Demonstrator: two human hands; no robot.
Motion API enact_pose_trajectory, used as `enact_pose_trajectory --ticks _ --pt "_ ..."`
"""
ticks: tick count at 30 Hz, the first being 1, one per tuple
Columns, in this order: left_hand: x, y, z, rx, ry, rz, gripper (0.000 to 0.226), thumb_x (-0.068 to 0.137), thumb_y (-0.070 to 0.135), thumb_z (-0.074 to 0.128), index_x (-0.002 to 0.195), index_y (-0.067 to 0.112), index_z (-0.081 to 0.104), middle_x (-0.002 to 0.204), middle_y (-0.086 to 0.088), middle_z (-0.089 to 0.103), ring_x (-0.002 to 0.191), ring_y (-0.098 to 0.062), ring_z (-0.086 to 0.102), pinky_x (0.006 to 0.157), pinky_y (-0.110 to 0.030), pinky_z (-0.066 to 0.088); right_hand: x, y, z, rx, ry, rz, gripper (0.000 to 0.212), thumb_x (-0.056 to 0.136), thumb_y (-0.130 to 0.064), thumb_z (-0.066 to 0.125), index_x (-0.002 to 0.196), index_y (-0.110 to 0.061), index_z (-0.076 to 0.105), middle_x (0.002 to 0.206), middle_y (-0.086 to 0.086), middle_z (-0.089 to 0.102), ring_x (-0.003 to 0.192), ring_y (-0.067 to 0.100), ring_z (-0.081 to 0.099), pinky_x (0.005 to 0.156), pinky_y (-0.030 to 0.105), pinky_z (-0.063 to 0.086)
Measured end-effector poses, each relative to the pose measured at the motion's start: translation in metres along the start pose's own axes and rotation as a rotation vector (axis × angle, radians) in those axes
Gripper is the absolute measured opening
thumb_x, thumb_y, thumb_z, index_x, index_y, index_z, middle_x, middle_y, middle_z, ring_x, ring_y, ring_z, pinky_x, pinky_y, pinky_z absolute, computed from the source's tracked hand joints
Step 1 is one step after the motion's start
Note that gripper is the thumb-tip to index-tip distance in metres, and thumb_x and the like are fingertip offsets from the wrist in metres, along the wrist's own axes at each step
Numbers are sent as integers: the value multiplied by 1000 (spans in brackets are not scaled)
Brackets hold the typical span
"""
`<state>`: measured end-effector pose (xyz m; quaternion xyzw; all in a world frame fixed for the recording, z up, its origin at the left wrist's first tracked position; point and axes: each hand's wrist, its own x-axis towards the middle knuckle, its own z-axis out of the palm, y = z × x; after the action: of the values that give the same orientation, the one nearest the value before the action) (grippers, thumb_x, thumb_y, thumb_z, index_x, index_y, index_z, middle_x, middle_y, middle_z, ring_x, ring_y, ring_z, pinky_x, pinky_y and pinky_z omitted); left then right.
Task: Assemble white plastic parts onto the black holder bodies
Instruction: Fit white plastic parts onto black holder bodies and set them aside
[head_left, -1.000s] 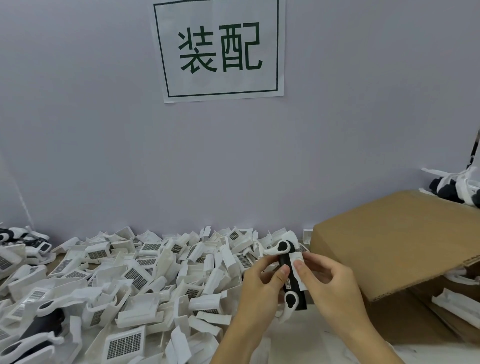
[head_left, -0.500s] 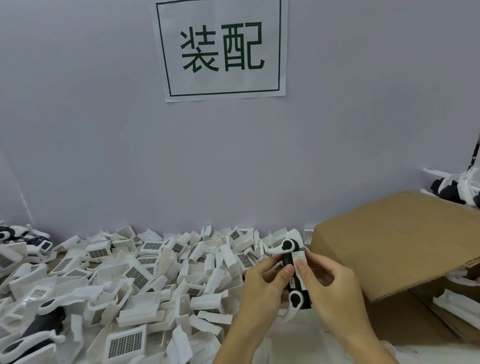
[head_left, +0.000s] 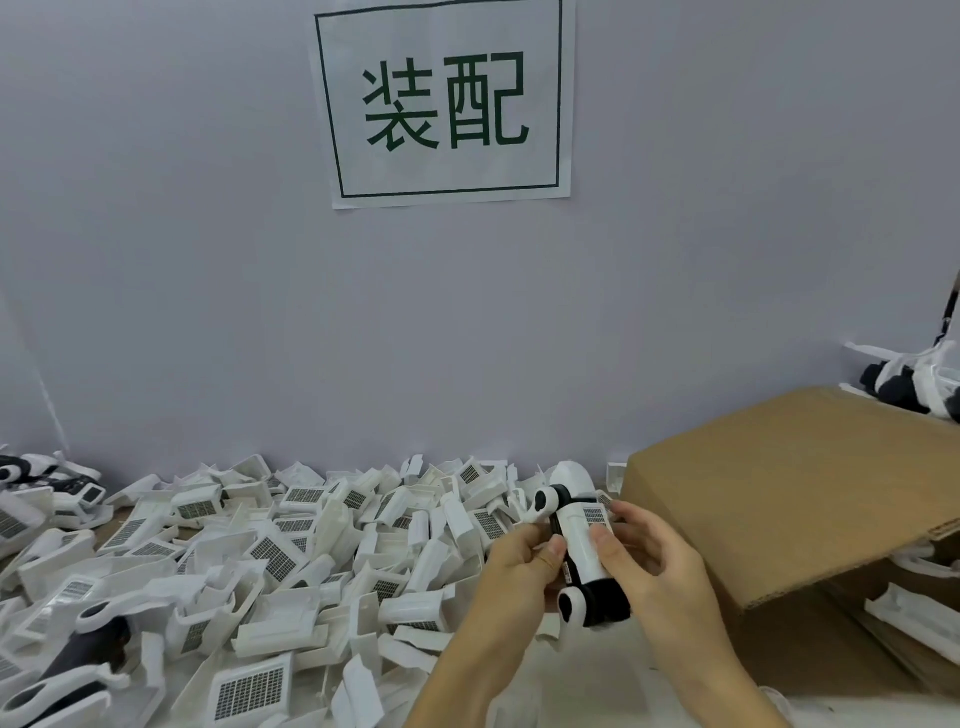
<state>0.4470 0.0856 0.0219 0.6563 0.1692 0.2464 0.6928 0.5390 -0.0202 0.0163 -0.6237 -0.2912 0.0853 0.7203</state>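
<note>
Head view shows, low and right of centre, one black holder body (head_left: 597, 587) with a white plastic part (head_left: 584, 540) lying on it, gripped between the left hand (head_left: 519, 571) and right hand (head_left: 654, 566), thumbs pressing the white piece. Whether it is fully seated I cannot tell. Much work seems left: a big pile of loose white parts (head_left: 249, 561) fills the lower left, beside a cardboard box (head_left: 779, 499) at right.

Lower left, a black holder body (head_left: 78, 654) is half buried in white parts (head_left: 291, 551); the assembled units (head_left: 904, 387) at right edge are cut off, perhaps blurred.
</note>
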Motion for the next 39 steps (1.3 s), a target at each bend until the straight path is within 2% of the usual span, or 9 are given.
enact_pose_trajectory --ticks 5,7,11,13,16,24,30,35,39 --pt "-1 1 0 -184 -64 -44 29 103 8 45 120 5 69 116 -21 73 110 -36 69 102 -56 51 -1 -9 -5 28 -197 116 39 76 -42 70 109 -22 76 99 -2 78 92 14 74 68 19 54" --pt "-2 2 1 -292 -80 -63 36 94 22 54 122 5 69 119 -23 71 114 -38 67 102 -59 49 -3 -11 -4 39 -253 157 40 76 -42 68 108 -20 76 99 -1 78 92 15 75 67 18 54" --pt "-2 1 4 -249 -57 -48 47 90 47 60 121 13 72 117 -18 73 111 -34 70 97 -53 55 -5 -13 -1 34 -285 148 40 76 -41 71 108 -17 76 98 0 79 91 14 75 66 17 54" --pt "-2 1 7 -246 11 -32 44 82 48 66 109 16 77 110 -16 75 105 -33 72 96 -56 55 -6 -14 0 48 -292 162 42 76 -42 70 106 -14 77 97 2 79 90 14 75 65 16 54" --pt "0 0 8 -250 63 -7 37 76 52 64 93 23 81 100 -9 78 97 -26 75 90 -47 60 -7 -15 2 90 -316 245 41 79 -44 65 100 -13 80 98 6 79 92 17 75 68 19 56" --pt "-1 2 11 -109 -11 76 43 84 55 61 101 20 79 103 -10 77 97 -22 74 80 -29 59 -9 -18 10 297 -208 323 40 79 -49 66 94 -15 81 99 17 77 93 30 75 66 33 60" --pt "-2 0 13 -67 -17 137 48 88 56 52 102 18 77 86 -3 77 80 -11 72 66 -18 53 -11 -18 13 341 -177 327 38 73 -48 71 88 -15 82 94 16 77 85 27 77 59 31 60" --pt "-2 -4 13 -33 -7 141 38 100 49 45 96 31 79 91 -5 78 83 -13 74 69 -20 55 -10 -19 11 313 -159 319 38 74 -45 72 92 -13 82 94 17 77 83 28 77 57 29 59" --pt "-2 -5 13 -20 -12 152 40 90 59 46 89 36 79 83 -2 77 77 -11 72 67 -21 56 -10 -19 9 261 -144 324 42 70 -48 73 89 -11 82 93 17 77 84 29 76 60 31 59"
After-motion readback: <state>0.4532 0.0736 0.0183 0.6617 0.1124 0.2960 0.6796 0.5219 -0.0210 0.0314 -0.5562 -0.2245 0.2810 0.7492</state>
